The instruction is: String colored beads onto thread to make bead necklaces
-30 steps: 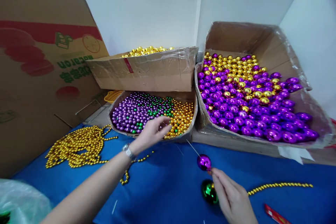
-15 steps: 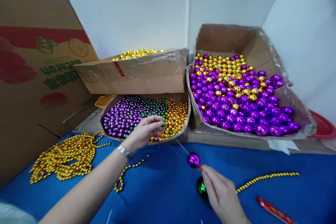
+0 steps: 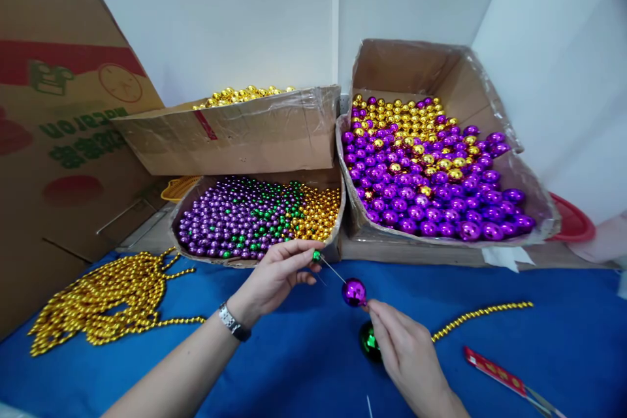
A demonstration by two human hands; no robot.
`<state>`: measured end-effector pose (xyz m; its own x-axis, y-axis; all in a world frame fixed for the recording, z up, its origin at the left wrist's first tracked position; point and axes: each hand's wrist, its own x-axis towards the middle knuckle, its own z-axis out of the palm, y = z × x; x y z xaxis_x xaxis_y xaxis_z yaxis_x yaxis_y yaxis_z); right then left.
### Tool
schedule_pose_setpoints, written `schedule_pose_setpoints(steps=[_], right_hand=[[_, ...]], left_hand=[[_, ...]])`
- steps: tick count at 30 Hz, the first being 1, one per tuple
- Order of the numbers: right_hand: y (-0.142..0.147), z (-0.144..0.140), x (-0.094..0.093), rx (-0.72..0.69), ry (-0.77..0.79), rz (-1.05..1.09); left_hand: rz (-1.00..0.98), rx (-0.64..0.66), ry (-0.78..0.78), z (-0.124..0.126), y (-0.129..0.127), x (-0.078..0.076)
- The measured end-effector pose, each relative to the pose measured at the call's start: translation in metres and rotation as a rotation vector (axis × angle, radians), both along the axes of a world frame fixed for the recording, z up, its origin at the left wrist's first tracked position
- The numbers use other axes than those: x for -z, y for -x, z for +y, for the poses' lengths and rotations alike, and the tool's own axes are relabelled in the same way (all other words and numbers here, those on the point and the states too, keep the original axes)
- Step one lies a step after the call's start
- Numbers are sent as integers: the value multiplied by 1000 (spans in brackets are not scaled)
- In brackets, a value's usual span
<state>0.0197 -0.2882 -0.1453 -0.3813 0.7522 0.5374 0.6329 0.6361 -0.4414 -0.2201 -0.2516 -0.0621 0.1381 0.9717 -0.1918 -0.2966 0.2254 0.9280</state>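
My left hand (image 3: 277,274) pinches a small green bead (image 3: 317,255) at the tip of a thin needle (image 3: 333,271). A larger purple ball (image 3: 354,292) sits threaded further down the needle, and my right hand (image 3: 404,353) holds the needle just behind that ball. A big green ball (image 3: 368,341) lies on the blue cloth (image 3: 294,366) under my right hand. Both hands are just in front of the low box (image 3: 337,251) of small purple, green and gold beads.
A large box (image 3: 533,206) of purple and gold balls stands at the right, a box (image 3: 274,130) of gold balls behind the low one. A gold bead-string heap (image 3: 102,300) lies left, a gold strand (image 3: 480,319) and a red tool (image 3: 494,372) right. A tall carton (image 3: 59,144) leans left.
My left hand has come back out of the low bead box with a green bead and brought it to the needle tip. The right hand stays holding the needle with the purple ball.
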Motion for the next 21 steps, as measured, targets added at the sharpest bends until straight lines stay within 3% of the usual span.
schedule_pose_setpoints(steps=[6,11,14,16,18,21], right_hand=[[2,2,4,70,-81,-50],[1,7,-10,16,86,215],[-6,10,-11,44,140,283],[-11,12,-6,78,148,292],[-14,16,2,126,123,305],[-16,25,17,193,28,307]], left_hand=[[350,46,-189,-1,-11,-11],[467,185,-348,19,-38,-40],[555,187,-533,57,-62,-60],[782,186,-722,96,-82,-71],[1171,194,-877,141,-105,-77],[1380,222,-904,206,-140,-78]])
